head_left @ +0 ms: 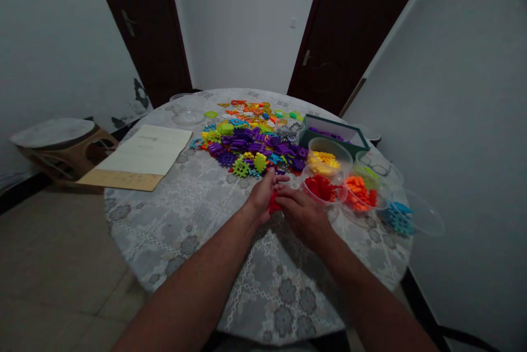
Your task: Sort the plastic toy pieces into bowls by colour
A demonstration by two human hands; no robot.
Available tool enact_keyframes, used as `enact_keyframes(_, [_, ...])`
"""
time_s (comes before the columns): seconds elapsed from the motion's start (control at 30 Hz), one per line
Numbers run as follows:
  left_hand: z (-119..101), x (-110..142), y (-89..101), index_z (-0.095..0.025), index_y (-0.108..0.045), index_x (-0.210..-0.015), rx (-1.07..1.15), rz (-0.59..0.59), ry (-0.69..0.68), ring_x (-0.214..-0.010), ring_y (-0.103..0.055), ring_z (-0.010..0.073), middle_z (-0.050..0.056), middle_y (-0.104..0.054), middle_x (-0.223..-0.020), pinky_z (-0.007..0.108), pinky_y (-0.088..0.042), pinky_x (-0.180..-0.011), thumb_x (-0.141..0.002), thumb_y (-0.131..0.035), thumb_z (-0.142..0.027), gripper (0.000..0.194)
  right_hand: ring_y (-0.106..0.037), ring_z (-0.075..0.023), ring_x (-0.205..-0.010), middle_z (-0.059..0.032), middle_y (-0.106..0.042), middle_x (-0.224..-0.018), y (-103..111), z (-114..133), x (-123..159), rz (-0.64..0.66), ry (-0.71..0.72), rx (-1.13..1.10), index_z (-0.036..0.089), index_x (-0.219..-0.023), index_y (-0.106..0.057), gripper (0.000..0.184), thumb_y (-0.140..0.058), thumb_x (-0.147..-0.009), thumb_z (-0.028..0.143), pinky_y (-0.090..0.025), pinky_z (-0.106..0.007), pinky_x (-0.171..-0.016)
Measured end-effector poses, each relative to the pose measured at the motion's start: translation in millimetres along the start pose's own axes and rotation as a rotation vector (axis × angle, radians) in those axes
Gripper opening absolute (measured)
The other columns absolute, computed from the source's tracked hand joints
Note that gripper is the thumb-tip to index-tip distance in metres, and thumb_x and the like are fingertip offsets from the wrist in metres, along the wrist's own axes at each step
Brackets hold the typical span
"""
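Both hands meet above the near middle of the table, around a red plastic building piece. My left hand is closed on its left side, palm turned inward. From the right, my right hand grips the same piece with its fingers, hiding part of it. Just beyond the hands spreads a heap of interlocking plastic pieces, mostly purple, with green, yellow, blue and orange ones. Beside my right hand stands a clear tub of red pieces.
Clear tubs of yellow pieces, orange pieces and blue pieces stand on the right. Behind them is a dark green box with purple pieces. An open notebook overhangs the left edge of the round table. A stool stands left.
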State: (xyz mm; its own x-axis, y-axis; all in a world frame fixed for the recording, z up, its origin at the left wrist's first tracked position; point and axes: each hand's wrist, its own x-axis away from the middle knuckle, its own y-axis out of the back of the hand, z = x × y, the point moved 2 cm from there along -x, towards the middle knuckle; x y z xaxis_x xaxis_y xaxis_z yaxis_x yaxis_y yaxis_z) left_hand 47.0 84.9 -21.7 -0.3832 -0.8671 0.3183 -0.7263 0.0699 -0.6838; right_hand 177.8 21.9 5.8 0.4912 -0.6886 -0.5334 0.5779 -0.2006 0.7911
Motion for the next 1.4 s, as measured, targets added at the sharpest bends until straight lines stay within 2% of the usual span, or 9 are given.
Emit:
enact_keyframes(0.1, [-3,4,-1.2,-0.013,-0.069,-0.105,0.014,0.052,0.031,-0.059,-0.062,0.0157,0.009,-0.068,-0.082,0.025,-0.047,-0.051,-0.107,-0.035,-0.061,0.058,-0.073,-0.0241,-0.109,-0.0098,-0.077,-0.121,7,-6,3,-0.119,-0.170,-0.105,0.023,-0.122,-0.073,0.025,-0.056,-0.105,0.025,-0.060,-0.040,-0.097])
enact_keyframes(0.23, [-7,6,-1.6,-0.014,-0.070,-0.108,0.003,0.072,0.058,-0.059,-0.062,0.0157,0.011,-0.070,-0.088,0.025,-0.045,-0.047,-0.106,-0.037,-0.064,0.060,-0.070,-0.0198,-0.074,-0.0051,-0.077,-0.091,32,-20,7,-0.294,-0.582,-0.213,0.020,-0.111,-0.074,0.029,-0.060,-0.103,0.044,-0.057,-0.033,-0.071])
enact_keyframes(0.3, [-9,6,-1.1,-0.013,-0.071,-0.107,0.006,0.060,0.049,-0.058,-0.061,0.0146,0.011,-0.070,-0.088,0.025,-0.044,-0.047,-0.105,-0.038,-0.063,0.060,-0.069,-0.0206,-0.074,-0.0053,-0.076,-0.088,45,-30,8,-0.341,-0.675,-0.234,0.019,-0.107,-0.074,0.033,-0.062,-0.100,0.049,-0.056,-0.033,-0.070])
enact_keyframes(0.57, [-20,2,6.6,-0.012,-0.071,-0.095,0.063,-0.132,-0.126,-0.053,-0.056,0.0107,0.006,-0.066,-0.079,0.023,-0.040,-0.045,-0.101,-0.052,-0.059,0.051,-0.070,-0.0259,-0.085,-0.0122,-0.078,-0.101,79,-79,21,-0.414,-0.762,0.007,0.016,-0.121,-0.074,0.044,-0.063,-0.092,0.048,-0.056,-0.041,-0.081])
enact_keyframes(0.73, [-42,0,24.7,-0.016,-0.068,-0.090,0.057,-0.396,-0.473,-0.051,-0.051,0.0102,0.000,-0.061,-0.071,0.023,-0.038,-0.047,-0.096,-0.057,-0.057,0.043,-0.065,-0.0321,-0.107,-0.0196,-0.073,-0.115,79,-78,20,-0.498,-0.537,0.389,0.013,-0.120,-0.071,0.036,-0.056,-0.097,0.035,-0.050,-0.052,-0.102])
enact_keyframes(0.87, [-61,-2,47.3,-0.018,-0.067,-0.093,-0.071,-0.593,-0.698,-0.059,-0.056,0.0122,0.000,-0.062,-0.075,0.024,-0.041,-0.051,-0.094,-0.054,-0.050,0.035,-0.065,-0.0301,-0.113,-0.0155,-0.073,-0.112,60,-39,11,-0.512,-0.327,0.318,0.018,-0.112,-0.071,0.023,-0.053,-0.101,0.026,-0.050,-0.052,-0.107])
enact_keyframes(1.03, [-79,-5,74.5,-0.020,-0.067,-0.111,-0.457,-0.850,-0.843,-0.094,-0.069,0.0199,0.007,-0.072,-0.105,0.028,-0.055,-0.073,-0.093,-0.051,-0.042,0.032,-0.064,-0.0286,-0.126,-0.0152,-0.070,-0.132,1,11,-4,-0.225,-0.193,0.036,0.020,-0.133,-0.065,0.032,-0.054,-0.102,0.025,-0.053,-0.049,-0.108])
enact_keyframes(1.2, [-88,-4,88.5,-0.018,-0.060,-0.132,-0.721,-0.975,-0.843,-0.121,-0.067,0.0230,0.014,-0.069,-0.132,0.035,-0.052,-0.105,-0.097,-0.048,-0.035,0.041,-0.047,-0.0400,-0.146,-0.0273,-0.051,-0.156,-58,-2,-31,-0.066,-0.484,0.192,0.009,-0.155,-0.048,0.062,-0.059,-0.099,0.035,-0.043,-0.055,-0.117])
enact_keyframes(1.4, [-103,-3,96.6,-0.023,-0.060,-0.141,-1.040,-1.001,-0.775,-0.125,-0.066,0.0271,0.011,-0.071,-0.133,0.040,-0.052,-0.105,-0.094,-0.052,-0.026,0.048,-0.056,-0.0433,-0.132,-0.0295,-0.058,-0.144,-87,-28,-56,-0.021,-0.732,0.265,0.010,-0.155,-0.048,0.070,-0.059,-0.099,0.050,-0.044,-0.056,-0.107])
